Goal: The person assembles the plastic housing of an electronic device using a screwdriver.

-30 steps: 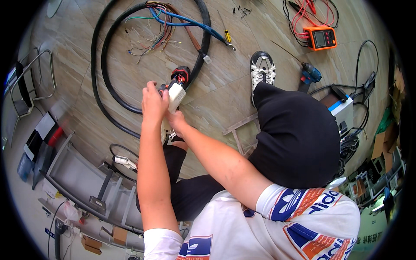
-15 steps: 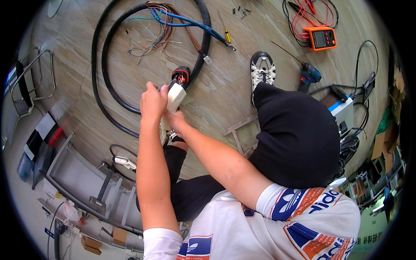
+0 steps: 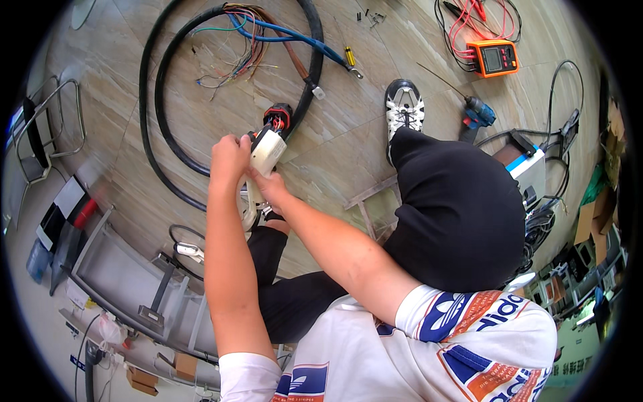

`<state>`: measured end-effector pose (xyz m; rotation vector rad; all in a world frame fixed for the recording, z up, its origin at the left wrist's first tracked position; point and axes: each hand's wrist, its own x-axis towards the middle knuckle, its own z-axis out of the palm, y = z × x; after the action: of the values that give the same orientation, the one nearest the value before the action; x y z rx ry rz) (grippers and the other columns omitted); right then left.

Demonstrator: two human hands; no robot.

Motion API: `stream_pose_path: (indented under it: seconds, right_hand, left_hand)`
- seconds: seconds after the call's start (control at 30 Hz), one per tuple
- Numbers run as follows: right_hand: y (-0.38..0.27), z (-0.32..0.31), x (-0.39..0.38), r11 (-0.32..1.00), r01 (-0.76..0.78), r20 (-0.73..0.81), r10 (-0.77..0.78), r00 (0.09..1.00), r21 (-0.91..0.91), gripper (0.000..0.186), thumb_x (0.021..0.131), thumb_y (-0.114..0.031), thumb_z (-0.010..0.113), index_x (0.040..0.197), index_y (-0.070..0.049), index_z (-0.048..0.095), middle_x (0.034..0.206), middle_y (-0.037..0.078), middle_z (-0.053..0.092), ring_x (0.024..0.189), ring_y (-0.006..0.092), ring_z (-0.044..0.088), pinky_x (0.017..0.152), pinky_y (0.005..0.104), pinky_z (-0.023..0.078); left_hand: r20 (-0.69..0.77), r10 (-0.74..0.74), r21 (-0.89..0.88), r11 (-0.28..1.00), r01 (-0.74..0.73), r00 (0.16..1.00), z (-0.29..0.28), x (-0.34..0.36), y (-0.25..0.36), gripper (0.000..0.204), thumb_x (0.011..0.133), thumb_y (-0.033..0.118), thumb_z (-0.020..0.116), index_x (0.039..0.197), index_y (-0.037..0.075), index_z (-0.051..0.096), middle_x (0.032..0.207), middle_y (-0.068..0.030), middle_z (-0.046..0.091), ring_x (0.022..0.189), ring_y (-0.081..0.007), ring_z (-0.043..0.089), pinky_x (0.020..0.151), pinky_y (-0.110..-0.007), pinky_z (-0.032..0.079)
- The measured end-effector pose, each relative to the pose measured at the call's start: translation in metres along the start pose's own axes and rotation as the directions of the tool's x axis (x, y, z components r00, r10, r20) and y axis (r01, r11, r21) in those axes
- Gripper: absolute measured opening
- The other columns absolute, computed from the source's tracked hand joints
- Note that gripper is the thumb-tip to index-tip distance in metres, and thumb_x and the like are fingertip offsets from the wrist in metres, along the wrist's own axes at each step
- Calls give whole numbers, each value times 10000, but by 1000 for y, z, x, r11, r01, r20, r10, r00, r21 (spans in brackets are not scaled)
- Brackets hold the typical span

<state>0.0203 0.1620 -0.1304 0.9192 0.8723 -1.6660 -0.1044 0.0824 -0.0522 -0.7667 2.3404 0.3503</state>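
Shifted leftward, our left hand point(image 3: 228, 161) curls at the housing point(image 3: 269, 151), its hold unclear, while our right hand point(image 3: 269, 189) grips this apparently light, rigid part, best held clear of the delicate wires point(image 3: 274, 124), near the cable point(image 3: 159, 104).

Around me it looks like a repair workshop: a power drill point(image 3: 479, 112), orange meter point(image 3: 493, 58), screwdriver point(image 3: 349, 56) and heavy black cable point(image 3: 143, 100) strewn across the floor point(image 3: 348, 151).
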Motion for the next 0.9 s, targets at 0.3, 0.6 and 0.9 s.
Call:
stream_pose_path:
  seconds: [0.3,0.6,0.9]
  right_hand:
    - [-4,0,-4,999,10,27,-11,1000,36,783,785,-596,731,1255,9,572,1122,107,653,984,192,632,844,333,497]
    - [-9,-1,-7,997,-47,-38,44,998,-64,771,781,-617,713,1183,35,624,1050,127,674,924,205,638,784,348,500]
    - [-4,-1,1,980,-80,-161,50,986,-181,635,830,-468,687,1124,92,632,1054,230,689,962,258,674,804,387,511]
  left_hand:
    - [215,-24,-566,812,145,976,3,11,-21,395,876,317,627,1041,-41,630,810,-165,682,811,-327,664,783,-397,513]
    - [198,-92,-60,993,106,976,40,70,16,401,700,326,762,914,-6,690,1003,-210,699,945,-351,678,839,-425,519]
    - [170,-276,186,952,244,946,57,83,49,358,724,208,772,1047,63,721,1121,-167,688,1064,-319,660,887,-406,531]
